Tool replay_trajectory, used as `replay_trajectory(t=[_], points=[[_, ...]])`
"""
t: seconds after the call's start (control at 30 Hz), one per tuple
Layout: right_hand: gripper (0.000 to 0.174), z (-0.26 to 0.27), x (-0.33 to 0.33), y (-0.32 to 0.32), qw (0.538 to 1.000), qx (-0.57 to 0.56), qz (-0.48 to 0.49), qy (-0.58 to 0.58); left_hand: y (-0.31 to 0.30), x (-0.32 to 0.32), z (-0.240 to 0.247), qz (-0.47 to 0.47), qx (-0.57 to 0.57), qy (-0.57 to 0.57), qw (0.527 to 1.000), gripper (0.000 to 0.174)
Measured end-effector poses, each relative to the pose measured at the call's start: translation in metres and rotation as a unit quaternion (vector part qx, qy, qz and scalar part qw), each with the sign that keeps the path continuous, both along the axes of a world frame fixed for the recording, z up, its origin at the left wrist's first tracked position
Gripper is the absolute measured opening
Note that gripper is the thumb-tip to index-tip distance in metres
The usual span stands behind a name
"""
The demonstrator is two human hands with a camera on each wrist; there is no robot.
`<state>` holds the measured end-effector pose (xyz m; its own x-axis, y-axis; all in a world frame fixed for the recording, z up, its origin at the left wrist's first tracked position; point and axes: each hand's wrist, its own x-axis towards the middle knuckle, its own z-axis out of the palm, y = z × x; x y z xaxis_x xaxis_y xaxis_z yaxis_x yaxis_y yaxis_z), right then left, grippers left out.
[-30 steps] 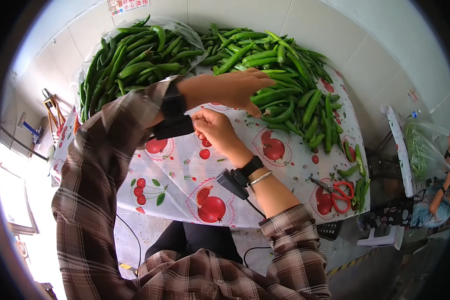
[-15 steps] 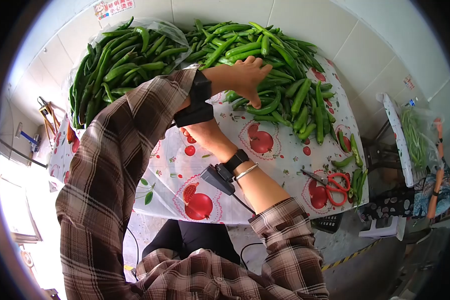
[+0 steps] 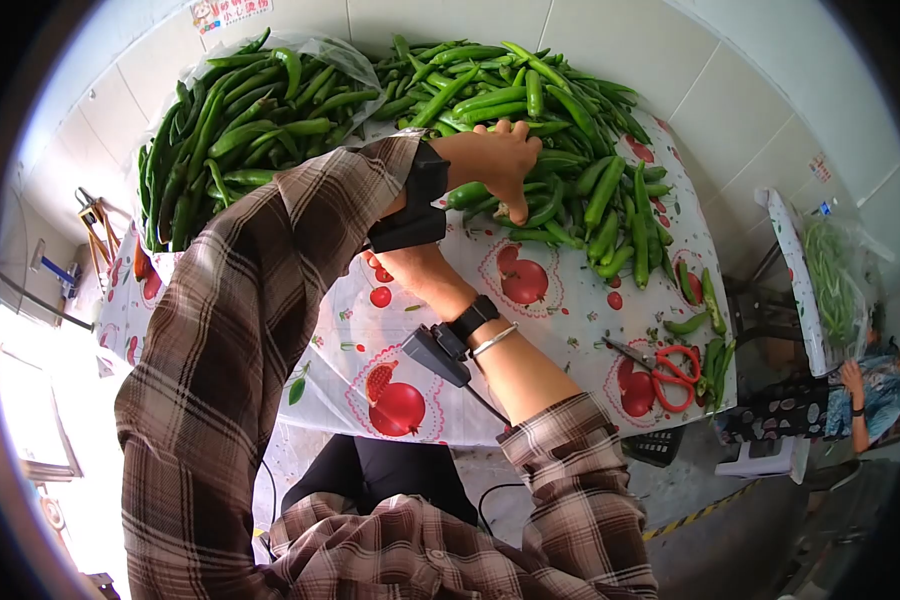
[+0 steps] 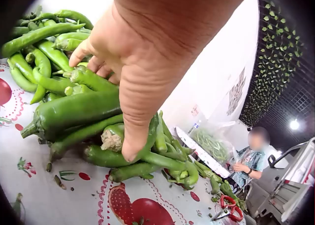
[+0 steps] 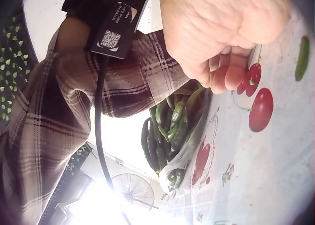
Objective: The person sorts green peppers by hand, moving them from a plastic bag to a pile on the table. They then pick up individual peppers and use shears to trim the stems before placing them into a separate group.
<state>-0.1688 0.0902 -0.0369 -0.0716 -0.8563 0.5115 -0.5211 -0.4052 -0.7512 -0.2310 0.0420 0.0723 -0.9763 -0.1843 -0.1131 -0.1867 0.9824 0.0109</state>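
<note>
My left arm crosses above the right one, and the left hand (image 3: 495,165) reaches over a heap of green chili peppers (image 3: 610,195). In the left wrist view its fingers are spread over the heap, with the thumb (image 4: 133,136) pressed down beside a thick pepper (image 4: 81,109). The finger ends lie partly hidden among the peppers. Under the left forearm, my right hand (image 3: 420,272) rests low at the tablecloth (image 3: 460,370). The right wrist view shows its fingers (image 5: 221,80) curled in toward the palm, with nothing visible in them.
A clear plastic bag full of green peppers (image 3: 260,120) stands at the back left. Red-handled scissors (image 3: 675,378) lie near the right edge beside a few loose peppers (image 3: 715,370). Farther right, another person (image 4: 251,158) sits by a bag of green pods (image 4: 211,146).
My left hand has moved right and down onto the pepper heap, its fingers bending more over the peppers. The right hand stays at about the same place on the cloth. The head view has shifted slightly.
</note>
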Motion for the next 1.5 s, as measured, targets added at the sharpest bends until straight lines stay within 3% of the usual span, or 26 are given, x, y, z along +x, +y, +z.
replay_trajectory(t=[0.1, 0.2, 0.27, 0.3, 0.37, 0.5, 0.57, 0.73, 0.87, 1.1, 1.17, 1.37, 1.5], points=[[0.02, -0.001, -0.002, 0.001, 1.0, -0.015, 0.005, -0.005, 0.001, 0.005, -0.006, 0.02, 0.076, -0.043, 0.996, 0.086], [0.016, 0.007, -0.002, 0.007, 0.998, 0.01, -0.007, 0.064, -0.006, 0.011, -0.006, 0.019, 0.113, -0.041, 0.993, 0.082], [0.014, 0.009, 0.002, 0.009, 0.992, 0.069, -0.002, -0.106, -0.007, 0.011, -0.007, 0.013, 0.111, -0.037, 0.993, 0.08], [0.014, 0.011, 0.003, 0.01, 0.992, 0.07, -0.001, -0.106, -0.006, 0.012, -0.007, 0.008, 0.11, -0.031, 0.993, 0.079], [0.006, 0.016, 0.004, 0.012, 0.962, 0.118, 0.026, -0.246, -0.011, 0.014, -0.009, -0.002, 0.124, -0.024, 0.992, 0.077], [0.01, 0.019, 0.007, 0.01, 0.962, 0.105, 0.02, -0.25, -0.02, 0.025, -0.011, -0.032, 0.142, 0.047, 0.988, 0.066], [0.007, 0.025, 0.007, 0.013, 0.976, 0.1, -0.001, -0.193, -0.02, 0.035, -0.004, -0.014, 0.158, 0.039, 0.987, 0.067], [0.014, 0.022, 0.008, 0.007, 0.951, 0.18, 0.017, -0.253, -0.035, 0.055, -0.002, -0.003, 0.141, 0.07, 0.988, 0.066], [0.013, 0.014, 0.004, 0.006, 0.943, 0.153, 0.067, -0.288, -0.048, 0.075, 0.019, 0.049, 0.229, 0.116, 0.965, 0.065], [0.015, 0.022, 0.008, 0.007, 0.936, 0.166, 0.057, -0.305, -0.071, 0.163, 0.058, 0.149, 0.216, 0.239, 0.935, 0.07], [0.015, 0.022, 0.008, 0.007, 0.936, 0.169, 0.064, -0.303, -0.074, 0.198, 0.068, 0.219, 0.274, 0.254, 0.901, 0.067], [0.016, 0.019, 0.006, 0.006, 0.939, 0.174, 0.06, -0.292, -0.105, 0.294, 0.065, 0.272, 0.31, 0.393, 0.822, 0.054], [0.016, 0.019, 0.006, 0.006, 0.936, 0.177, 0.062, -0.297, -0.122, 0.334, 0.069, 0.307, 0.304, 0.394, 0.811, 0.046]])
